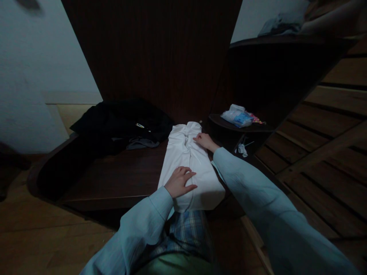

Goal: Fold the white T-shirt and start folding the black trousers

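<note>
A white folded shirt (186, 160) lies lengthwise on a dark wooden surface (120, 175), its collar at the far end. My left hand (180, 181) rests flat on the near half of the shirt, fingers spread and pointing right. My right hand (204, 141) reaches further out and touches the shirt near the collar, fingers laid on the cloth. Both arms wear light blue sleeves. The shirt's near edge hangs a little over the front of the surface.
A pile of dark clothes (123, 122) lies at the back left of the surface. A small round shelf (229, 124) on the right carries a plastic-wrapped packet (237, 115). Wooden slats (315, 152) run along the right. Checked cloth (186, 233) lies below the shirt.
</note>
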The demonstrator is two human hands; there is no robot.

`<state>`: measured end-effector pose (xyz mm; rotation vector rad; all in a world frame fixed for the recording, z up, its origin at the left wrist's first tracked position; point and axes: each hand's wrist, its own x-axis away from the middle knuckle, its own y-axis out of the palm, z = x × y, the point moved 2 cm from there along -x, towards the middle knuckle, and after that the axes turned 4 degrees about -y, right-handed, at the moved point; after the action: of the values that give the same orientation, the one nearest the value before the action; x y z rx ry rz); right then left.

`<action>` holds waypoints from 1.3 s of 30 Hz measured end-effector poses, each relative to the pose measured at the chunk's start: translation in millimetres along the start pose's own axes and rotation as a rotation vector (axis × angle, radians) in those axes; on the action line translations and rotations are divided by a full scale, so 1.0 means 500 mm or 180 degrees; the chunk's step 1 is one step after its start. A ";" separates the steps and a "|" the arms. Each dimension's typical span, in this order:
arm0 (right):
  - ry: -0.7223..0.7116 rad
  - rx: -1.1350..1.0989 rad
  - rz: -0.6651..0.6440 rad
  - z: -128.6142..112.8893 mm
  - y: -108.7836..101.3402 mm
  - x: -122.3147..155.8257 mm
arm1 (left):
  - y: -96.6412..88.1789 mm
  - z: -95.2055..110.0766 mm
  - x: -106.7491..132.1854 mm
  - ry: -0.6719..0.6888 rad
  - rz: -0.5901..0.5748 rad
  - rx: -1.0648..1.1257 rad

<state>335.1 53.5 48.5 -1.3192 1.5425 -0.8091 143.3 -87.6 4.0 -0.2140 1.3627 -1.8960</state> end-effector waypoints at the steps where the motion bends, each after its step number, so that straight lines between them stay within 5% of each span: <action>1: -0.0094 0.0036 -0.0221 -0.016 0.009 0.000 | 0.000 0.000 0.000 -0.0005 0.0007 0.0026; 5: 0.0038 0.0305 -0.0630 -0.049 0.046 -0.003 | 0.000 -0.003 0.000 -0.0072 -0.0057 0.0097; 13: 0.0229 0.0198 -0.0343 -0.019 0.053 -0.032 | 0.008 -0.004 -0.001 0.0065 -0.0335 0.0021; 19: 0.0304 -0.0007 0.0098 0.002 0.045 -0.030 | 0.005 -0.008 -0.002 -0.0012 -0.0068 0.0328; 24: 0.0063 -0.0387 0.0037 0.002 0.065 -0.024 | 0.003 -0.007 0.003 -0.0205 0.0156 0.0239; 33: 0.0264 -0.0597 -0.0215 0.112 -0.016 0.016 | 0.010 0.006 0.006 -0.0074 -0.0285 -0.0129; 39: 0.0138 0.0278 -0.0446 0.098 0.003 0.061 | 0.009 0.005 0.006 -0.0087 -0.0304 -0.0174</action>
<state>380.1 27.9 22.4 -1.3645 1.4434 -0.9879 144.8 -92.2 0.5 -0.3365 1.4092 -1.9283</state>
